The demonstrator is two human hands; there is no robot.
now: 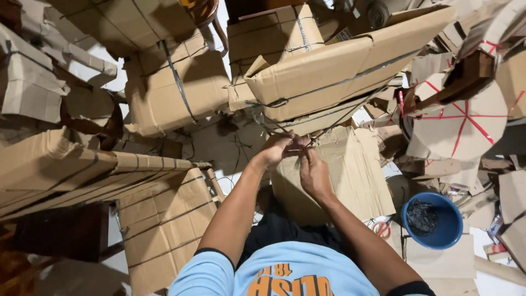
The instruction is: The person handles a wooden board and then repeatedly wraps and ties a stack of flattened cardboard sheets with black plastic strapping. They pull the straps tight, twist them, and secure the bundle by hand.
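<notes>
Cardboard-strewn floor; blue bowl [446, 230] holds dark ties; both hands [298, 161] pinch strap [298, 143]

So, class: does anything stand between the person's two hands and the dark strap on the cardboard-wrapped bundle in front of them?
Nothing visible does. The left hand and right hand are already on the dark strap, below the cardboard-wrapped bundle.
</notes>
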